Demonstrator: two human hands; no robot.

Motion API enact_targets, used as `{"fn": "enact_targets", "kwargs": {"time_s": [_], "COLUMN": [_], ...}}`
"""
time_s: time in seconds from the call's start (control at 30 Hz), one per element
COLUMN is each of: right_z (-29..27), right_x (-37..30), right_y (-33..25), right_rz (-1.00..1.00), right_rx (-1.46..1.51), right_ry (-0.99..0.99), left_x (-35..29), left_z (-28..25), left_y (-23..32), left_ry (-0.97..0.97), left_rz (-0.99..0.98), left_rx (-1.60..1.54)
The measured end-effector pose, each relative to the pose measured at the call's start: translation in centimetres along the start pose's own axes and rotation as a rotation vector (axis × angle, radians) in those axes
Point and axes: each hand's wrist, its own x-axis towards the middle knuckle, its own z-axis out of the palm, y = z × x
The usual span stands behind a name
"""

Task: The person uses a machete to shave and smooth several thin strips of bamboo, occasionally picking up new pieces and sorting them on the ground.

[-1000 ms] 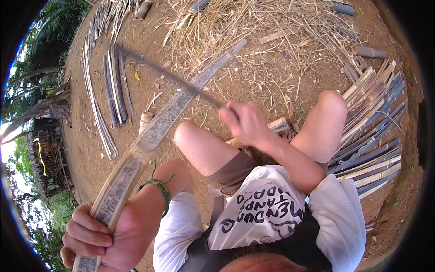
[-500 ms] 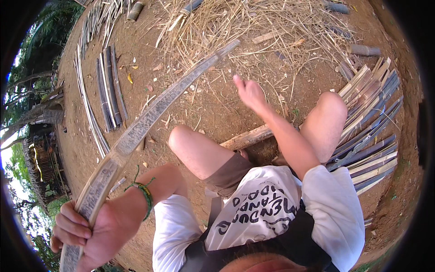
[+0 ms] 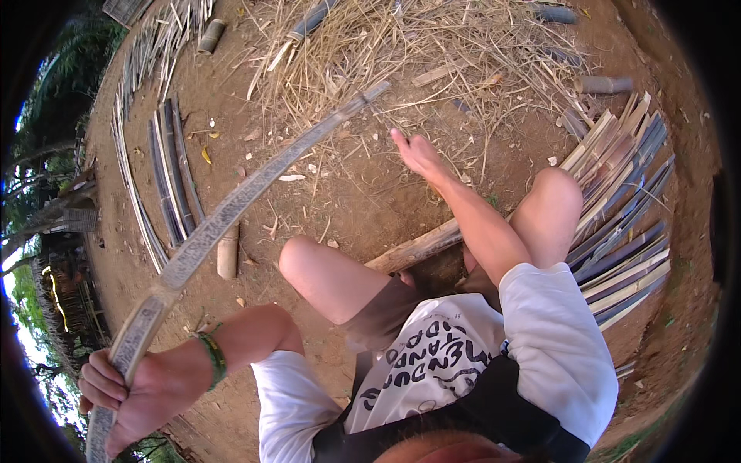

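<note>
A long split bamboo strip (image 3: 224,220), its pale inner side showing, runs slantwise from the lower left to the upper middle. My left hand (image 3: 127,393) is wrapped round its near end, fingers closed. Beyond my knees my right hand (image 3: 421,157) is closed, just short of the strip's far end. A thin dark line seems to run from this hand to the strip; it is too fine to name, and what the fingers hold cannot be made out. A log (image 3: 417,247) lies on the ground between my legs.
Split bamboo pieces (image 3: 617,201) are stacked at my right. Shavings (image 3: 432,62) cover the ground ahead. More bamboo strips (image 3: 171,170) lie to the left, near a short bamboo piece (image 3: 228,253). A bamboo tube (image 3: 603,85) rests at the far right.
The strip has slid and tilted slightly, its far end lower and more left. My left hand has moved a little left. My right hand has shifted slightly left, still closed.
</note>
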Motion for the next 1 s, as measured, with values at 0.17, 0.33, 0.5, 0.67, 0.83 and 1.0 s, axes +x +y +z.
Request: {"fn": "enact_targets", "kwargs": {"time_s": [0.17, 0.33, 0.5, 0.67, 0.83, 1.0], "right_z": [1.7, 0.4, 0.2, -0.9, -0.5, -2.1], "right_x": [0.0, 1.9, 2.1, 2.6, 6.5, 4.5], "right_y": [2.5, 3.1, 5.9, 1.9, 10.3, 5.6], "right_rz": [-0.255, -0.102, 0.012, -0.078, 0.170, 0.080], "right_rx": [-0.114, -0.168, -0.229, -0.237, -0.189, -0.297], "right_ry": [0.056, 0.113, 0.122, 0.052, 0.306, 0.030], "left_x": [0.9, 1.3, 1.8, 1.5, 2.2, 1.4], "left_z": [0.2, -0.1, 1.0, -0.4, 1.8, 0.7], "left_y": [-0.5, -0.9, -1.9, -0.5, -2.5, -1.6], "left_ry": [0.074, 0.078, 0.168, 0.032, 0.129, 0.108], "left_rz": [0.003, 0.002, -0.014, 0.009, 0.008, 0.087], "left_rx": [0.078, 0.168, 0.192, 0.098, 0.139, 0.249]}}
